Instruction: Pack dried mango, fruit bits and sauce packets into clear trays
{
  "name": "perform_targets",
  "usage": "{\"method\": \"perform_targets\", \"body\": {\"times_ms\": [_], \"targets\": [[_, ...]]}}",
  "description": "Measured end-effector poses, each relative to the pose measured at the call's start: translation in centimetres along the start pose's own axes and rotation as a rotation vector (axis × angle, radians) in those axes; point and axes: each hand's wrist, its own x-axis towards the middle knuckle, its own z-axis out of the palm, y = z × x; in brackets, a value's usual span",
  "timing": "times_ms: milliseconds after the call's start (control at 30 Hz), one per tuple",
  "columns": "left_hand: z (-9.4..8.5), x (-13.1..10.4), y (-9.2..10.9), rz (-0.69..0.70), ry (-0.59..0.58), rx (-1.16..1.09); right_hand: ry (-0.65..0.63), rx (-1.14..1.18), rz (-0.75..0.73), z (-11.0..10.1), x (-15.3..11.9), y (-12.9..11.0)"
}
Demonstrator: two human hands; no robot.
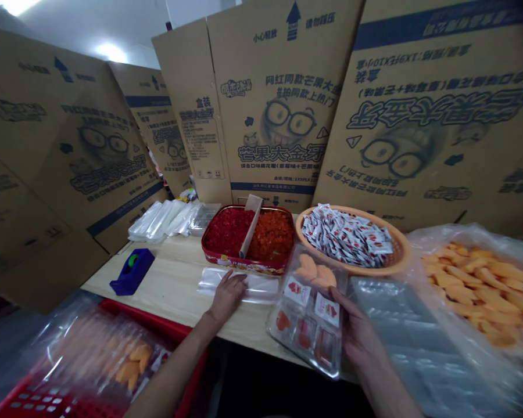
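Observation:
My right hand grips the right edge of a clear plastic tray. Orange tooth-shaped pieces fill its upper part. Two small printed sachets lie across its middle, with red pieces in the lower compartments. The tray is tilted over the table's front edge. My left hand rests on flat clear plastic bags, fingers slightly apart and touching the film. Right behind the bags stands a red tin of red and orange-red pieces, split by a cardboard divider.
An orange basket of sachets, empty clear trays and a bag of orange pieces are at right. A blue tape dispenser and more bags sit left. A red crate holds packed trays below. Cardboard boxes wall the back.

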Motion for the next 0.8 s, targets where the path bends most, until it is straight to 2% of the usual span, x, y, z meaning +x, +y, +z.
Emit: {"method": "perform_targets", "body": {"times_ms": [100, 333, 433, 500, 567, 667, 733, 800], "targets": [[-1.4, 0.3, 1.7, -0.033, 0.016, 0.067, 0.027, 0.042, -0.051, 0.4, -0.6, -0.7], [-5.8, 2.1, 6.2, -0.116, 0.033, 0.243, 0.107, 0.107, -0.216, 1.2, -1.6, -2.3], [-6.1, 1.7, 8.0, -0.177, 0.093, 0.314, 0.100, 0.129, -0.230, 1.1, -1.9, -2.9], [-4.9, 0.7, 9.2, -0.212, 0.066, 0.473, 0.118, 0.136, -0.241, 0.9, -2.1, -3.2], [-2.7, -0.7, 10.0, -0.213, -0.093, 0.645, 0.140, 0.136, -0.271, 0.7, -2.3, -3.7], [1.5, -3.0, 10.1, -0.173, -0.294, 0.657, 0.158, 0.154, -0.350, 0.5, -2.5, -4.2], [3.8, -4.2, 9.4, -0.155, -0.363, 0.631, 0.152, 0.153, -0.380, 0.2, -2.7, -4.6], [5.1, -5.1, 8.6, -0.159, -0.393, 0.616, 0.157, 0.139, -0.400, -0.1, -2.8, -4.8]]}}
